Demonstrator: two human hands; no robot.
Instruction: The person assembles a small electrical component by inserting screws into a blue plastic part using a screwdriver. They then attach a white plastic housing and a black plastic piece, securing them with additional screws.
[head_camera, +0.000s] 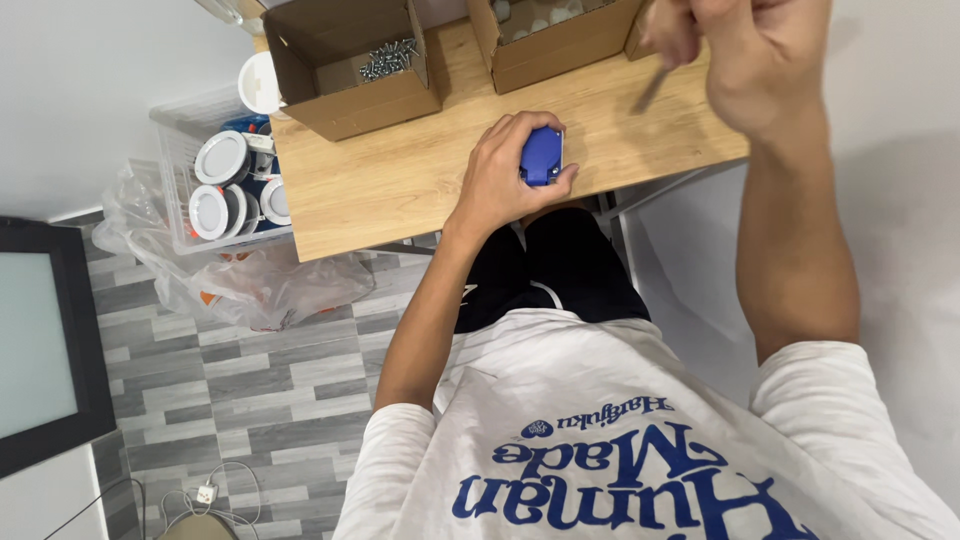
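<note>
left hand curled around blue part at near edge of wooden table. right hand raised, fingers pinching thin grey tool. open box of screws behind.

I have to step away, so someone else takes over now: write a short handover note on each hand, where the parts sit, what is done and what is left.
Left hand: clamped over the blue part, pressing it on the wooden table near the front edge.
Right hand: raised above the table's right end, holding a thin tool, blurred, tip clear of the part.
Screws lie in the open left cardboard box; a second box stands beside it.
Done: part held steady. Left: tool has not yet met the part.
</note>
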